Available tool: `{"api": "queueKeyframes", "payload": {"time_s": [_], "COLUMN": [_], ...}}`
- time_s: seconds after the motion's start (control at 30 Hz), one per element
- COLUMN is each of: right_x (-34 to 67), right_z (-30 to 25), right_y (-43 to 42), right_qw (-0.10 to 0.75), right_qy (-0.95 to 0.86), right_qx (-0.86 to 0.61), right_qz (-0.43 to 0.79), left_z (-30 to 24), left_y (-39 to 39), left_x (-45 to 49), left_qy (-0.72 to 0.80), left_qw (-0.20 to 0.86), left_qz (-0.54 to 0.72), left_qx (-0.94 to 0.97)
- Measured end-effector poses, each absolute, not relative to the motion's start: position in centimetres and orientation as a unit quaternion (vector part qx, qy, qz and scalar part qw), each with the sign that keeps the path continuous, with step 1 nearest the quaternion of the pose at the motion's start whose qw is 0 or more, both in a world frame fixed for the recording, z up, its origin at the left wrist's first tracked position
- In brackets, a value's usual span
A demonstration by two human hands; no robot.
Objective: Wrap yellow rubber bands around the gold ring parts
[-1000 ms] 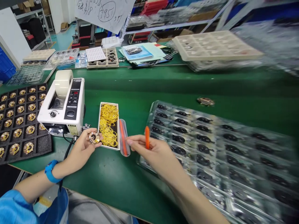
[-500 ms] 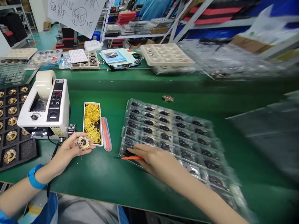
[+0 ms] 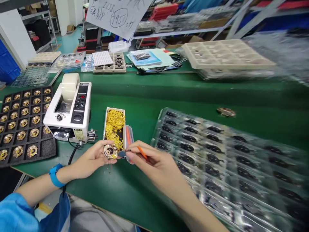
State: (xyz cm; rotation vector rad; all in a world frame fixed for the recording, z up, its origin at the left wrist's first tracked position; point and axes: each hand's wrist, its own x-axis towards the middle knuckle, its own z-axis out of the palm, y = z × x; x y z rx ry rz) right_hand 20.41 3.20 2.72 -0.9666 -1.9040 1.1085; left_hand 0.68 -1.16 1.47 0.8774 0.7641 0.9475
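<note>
My left hand (image 3: 90,160), with a blue band at its wrist, holds a round gold-coloured disc-shaped part (image 3: 110,151) by its rim, dark and metallic inside. Close to the disc's right side, my right hand (image 3: 156,162) pinches a small dark flat part (image 3: 122,153). An orange stick-like tool (image 3: 142,152) is also in that hand, its far end hidden by the fingers. Whether the dark part touches the disc, I cannot tell. To the right lies a clear plastic tray (image 3: 177,140) with many black round parts in its pockets.
A white tape dispenser (image 3: 70,112) stands left, beside a black foam tray (image 3: 49,146) of gold discs. Behind my hands are a box of yellow rings (image 3: 115,124) and a clear case (image 3: 130,133) holding an orange stick. Another disc (image 3: 226,112) lies behind the clear tray.
My right hand has come left from the clear tray to the disc, bringing a dark part between its fingers. My left hand keeps its hold. The view has turned left.
</note>
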Motion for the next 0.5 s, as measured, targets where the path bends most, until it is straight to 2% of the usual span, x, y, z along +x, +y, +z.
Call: {"api": "queueKeyframes", "payload": {"time_s": [0.17, 0.5], "right_x": [18.8, 18.6], "right_z": [1.3, 0.6], "right_y": [2.9, 2.7], "right_qw": [0.37, 0.377], "right_qy": [-0.689, -0.677], "right_qx": [-0.425, -0.431], "right_qz": [0.457, 0.463], "left_z": [0.9, 1.3], "left_y": [-1.4, -1.6], "left_x": [0.7, 0.8], "left_qy": [0.379, 0.405], "left_qw": [0.686, 0.665], "left_qz": [0.414, 0.395], "left_qx": [0.464, 0.487]}}
